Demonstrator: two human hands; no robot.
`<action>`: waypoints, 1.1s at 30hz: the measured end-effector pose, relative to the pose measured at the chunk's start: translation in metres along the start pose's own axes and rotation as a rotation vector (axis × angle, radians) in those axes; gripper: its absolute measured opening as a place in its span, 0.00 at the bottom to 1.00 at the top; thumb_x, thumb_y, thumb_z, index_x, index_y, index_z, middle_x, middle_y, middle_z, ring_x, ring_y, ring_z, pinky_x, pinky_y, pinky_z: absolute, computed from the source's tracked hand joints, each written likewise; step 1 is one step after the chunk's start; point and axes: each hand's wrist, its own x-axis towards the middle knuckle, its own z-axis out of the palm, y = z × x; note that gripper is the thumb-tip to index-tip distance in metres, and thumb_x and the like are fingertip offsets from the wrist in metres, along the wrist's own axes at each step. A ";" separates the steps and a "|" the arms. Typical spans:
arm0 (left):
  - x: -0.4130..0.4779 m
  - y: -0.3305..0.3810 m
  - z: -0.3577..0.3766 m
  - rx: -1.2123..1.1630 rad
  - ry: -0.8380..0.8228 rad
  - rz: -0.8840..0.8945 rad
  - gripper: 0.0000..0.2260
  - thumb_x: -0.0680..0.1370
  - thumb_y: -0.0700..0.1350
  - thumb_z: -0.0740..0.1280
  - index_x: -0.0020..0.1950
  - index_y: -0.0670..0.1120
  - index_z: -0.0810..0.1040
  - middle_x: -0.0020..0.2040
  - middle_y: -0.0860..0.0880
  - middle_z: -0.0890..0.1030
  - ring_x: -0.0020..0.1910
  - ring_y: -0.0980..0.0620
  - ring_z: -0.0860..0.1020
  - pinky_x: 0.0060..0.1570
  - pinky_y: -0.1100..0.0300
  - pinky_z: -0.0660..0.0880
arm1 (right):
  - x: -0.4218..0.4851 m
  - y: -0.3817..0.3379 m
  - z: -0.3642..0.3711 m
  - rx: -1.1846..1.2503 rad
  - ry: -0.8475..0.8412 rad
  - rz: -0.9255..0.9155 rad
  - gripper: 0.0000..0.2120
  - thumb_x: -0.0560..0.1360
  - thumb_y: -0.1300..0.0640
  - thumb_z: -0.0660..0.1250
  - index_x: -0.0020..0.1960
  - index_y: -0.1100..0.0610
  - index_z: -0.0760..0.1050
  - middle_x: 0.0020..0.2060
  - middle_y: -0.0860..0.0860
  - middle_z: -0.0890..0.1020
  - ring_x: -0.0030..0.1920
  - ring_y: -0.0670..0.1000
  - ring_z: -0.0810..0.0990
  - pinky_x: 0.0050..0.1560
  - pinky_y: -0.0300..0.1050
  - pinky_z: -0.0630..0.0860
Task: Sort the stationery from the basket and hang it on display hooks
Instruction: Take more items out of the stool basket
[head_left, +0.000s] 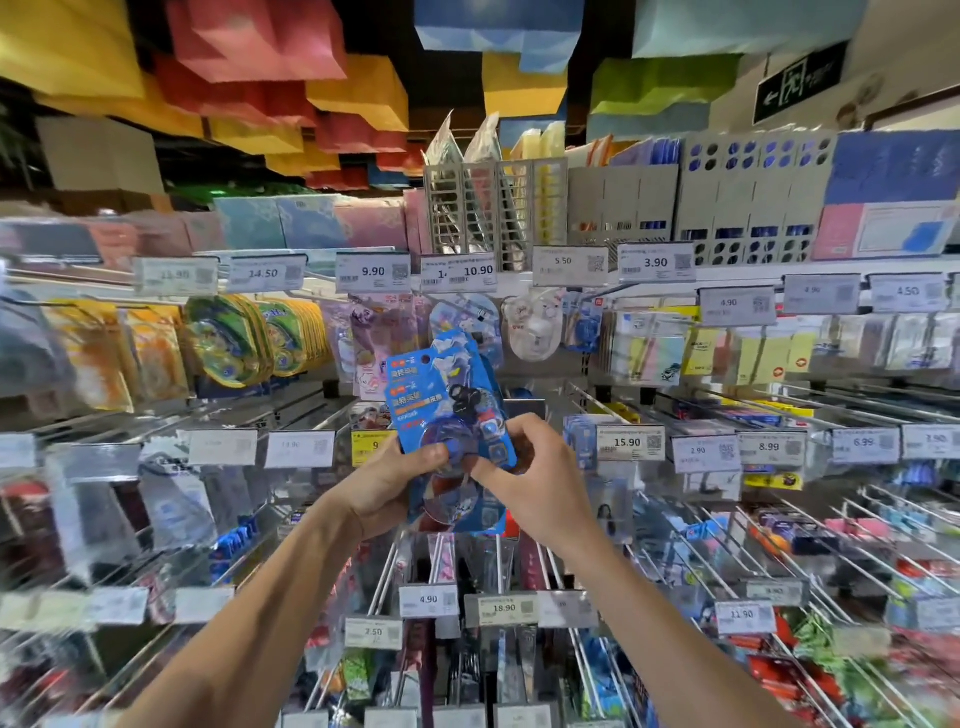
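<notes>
1. Left thumb (427, 455) clamps the front of the blue packs (441, 395). The other fingers are tucked out of sight behind them.
2. Right fingers (524, 434) curl over the packs' lower edge at 5 o'clock, pinching tight.
3. Left hand (387, 491) at 7 o'clock, right hand (537, 491) opposite, and the packs fan up toward 12 o'clock, dead centre.
4. Hooks (719, 540) bristle all round, and a 15.90 tag (627, 442) sits at 3 o'clock of the right hand.
</notes>
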 end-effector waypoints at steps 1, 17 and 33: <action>0.001 -0.001 0.001 0.011 -0.007 0.000 0.42 0.54 0.54 0.89 0.62 0.40 0.78 0.53 0.40 0.86 0.48 0.43 0.86 0.43 0.50 0.83 | -0.001 0.000 0.000 0.032 -0.001 0.003 0.15 0.72 0.44 0.77 0.48 0.49 0.75 0.40 0.45 0.81 0.39 0.45 0.80 0.39 0.45 0.78; 0.010 0.006 0.008 0.042 0.133 -0.058 0.11 0.79 0.31 0.66 0.60 0.39 0.79 0.57 0.36 0.84 0.47 0.42 0.86 0.42 0.51 0.84 | -0.008 0.027 -0.028 0.908 0.129 0.420 0.16 0.75 0.66 0.74 0.59 0.61 0.72 0.48 0.56 0.84 0.46 0.55 0.84 0.46 0.48 0.81; 0.018 0.004 -0.001 -0.052 0.190 -0.102 0.12 0.79 0.34 0.64 0.60 0.42 0.79 0.55 0.39 0.85 0.44 0.42 0.86 0.43 0.49 0.85 | -0.058 0.096 -0.020 0.666 -0.008 0.681 0.37 0.77 0.63 0.73 0.80 0.52 0.58 0.67 0.46 0.64 0.62 0.54 0.79 0.53 0.48 0.81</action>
